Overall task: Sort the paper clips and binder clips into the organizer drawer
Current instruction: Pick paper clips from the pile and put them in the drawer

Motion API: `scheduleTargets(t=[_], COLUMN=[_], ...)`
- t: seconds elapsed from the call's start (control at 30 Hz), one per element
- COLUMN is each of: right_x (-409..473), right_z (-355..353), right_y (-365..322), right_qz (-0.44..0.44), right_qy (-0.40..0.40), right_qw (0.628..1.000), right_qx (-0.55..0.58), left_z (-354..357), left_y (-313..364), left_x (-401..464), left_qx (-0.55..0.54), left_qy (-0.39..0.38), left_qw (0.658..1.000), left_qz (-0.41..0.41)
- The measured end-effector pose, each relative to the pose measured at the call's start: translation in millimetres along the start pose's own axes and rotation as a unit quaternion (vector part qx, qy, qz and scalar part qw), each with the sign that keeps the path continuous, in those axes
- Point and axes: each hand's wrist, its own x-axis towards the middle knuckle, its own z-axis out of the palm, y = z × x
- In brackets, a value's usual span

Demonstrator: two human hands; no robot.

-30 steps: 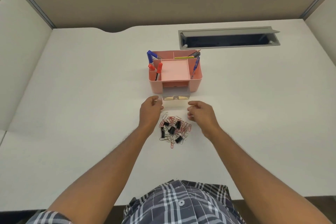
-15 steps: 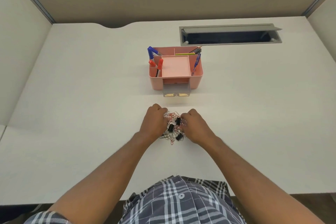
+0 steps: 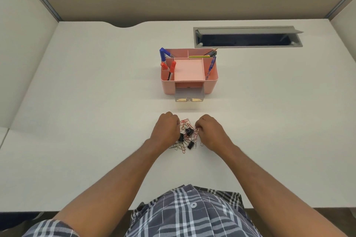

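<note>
A small heap of red and silver paper clips mixed with black binder clips lies on the white desk in front of me. My left hand rests on the heap's left edge with its fingers curled down into the clips. My right hand sits at the right edge, its fingertips pinched at red paper clips. What either hand holds is hidden under the fingers. Beyond the heap stands the pink organizer, its translucent grey drawer pulled out toward me.
Blue and red markers, a pen and pencils fill the organizer's outer compartments. A grey cable hatch stands open at the back right. Beige partition walls close in the desk. My plaid shirt shows at the near edge.
Both hands dropped from near the drawer front onto the clip heap, closing in from either side. The right hand has since drawn slightly to the right.
</note>
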Motion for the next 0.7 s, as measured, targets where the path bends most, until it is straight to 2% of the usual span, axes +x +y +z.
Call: scheduleTargets(t=[0.17, 0.27, 0.4, 0.53, 0.7], right_x=[-0.8, -1.0, -1.3, 5.1, 30.2], right_z=[-8.2, -15.4, -21.9, -36.3, -62.7], right_y=[7.0, 7.2, 8.8, -2.1, -29.6], right_qz=[0.08, 0.16, 0.218, 0.199, 0.132], right_qy=[0.02, 0.045, 0.062, 0.09, 0.169], right_qw=[0.992, 0.967, 0.923, 0.908, 0.923], right_qx=[0.092, 0.192, 0.311, 0.359, 0.318], left_z=[-2.4, -1.4, -5.9, -21.1, -43.3], left_y=[-0.7, -3.9, -4.0, 6.9, 25.9], left_x=[-0.2, 1.7, 0.3, 2.6, 25.6], left_qx=[-0.017, -0.069, -0.161, -0.196, -0.185], left_qy=[-0.009, -0.002, 0.043, 0.132, 0.216], left_qw=[1.0, 0.997, 0.985, 0.972, 0.957], left_qz=[-0.017, -0.039, -0.053, 0.001, 0.059])
